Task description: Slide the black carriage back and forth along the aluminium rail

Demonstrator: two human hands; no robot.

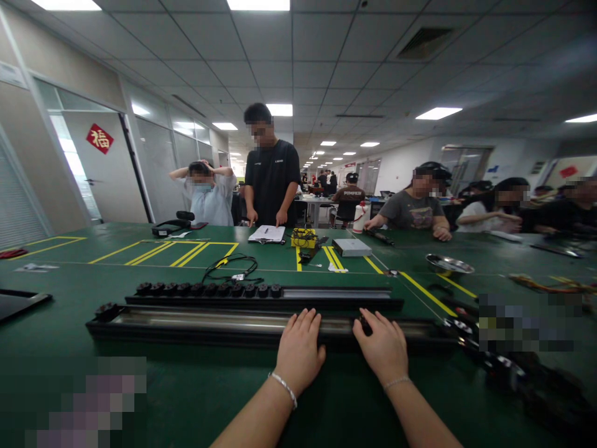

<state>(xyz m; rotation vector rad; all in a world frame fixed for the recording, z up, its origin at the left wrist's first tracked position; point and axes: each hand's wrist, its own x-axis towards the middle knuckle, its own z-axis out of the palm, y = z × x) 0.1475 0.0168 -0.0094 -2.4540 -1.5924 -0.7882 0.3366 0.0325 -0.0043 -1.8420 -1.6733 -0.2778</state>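
A long black tray [209, 323] with a shiny metal channel lies across the green table in front of me. My left hand [301, 348] rests over its near edge, fingers stretched forward and flat, holding nothing. Further right along the same tray is my right hand [383, 348], its thumb and fingers curled around a small black part [365, 323], mostly hidden by the hand. Another black piece [106, 308] sits at the tray's left end. Just behind, a second black tray [336, 301] carries a row of several round black parts [209, 289] along its left portion.
Behind the trays lies a looped black cable [237, 267]. Farther back are a clipboard [267, 234], a yellow box [303, 238] and a grey box [352, 247]. A metal bowl [449, 264] and dark cables [504, 367] are on the right. Several people are around the table.
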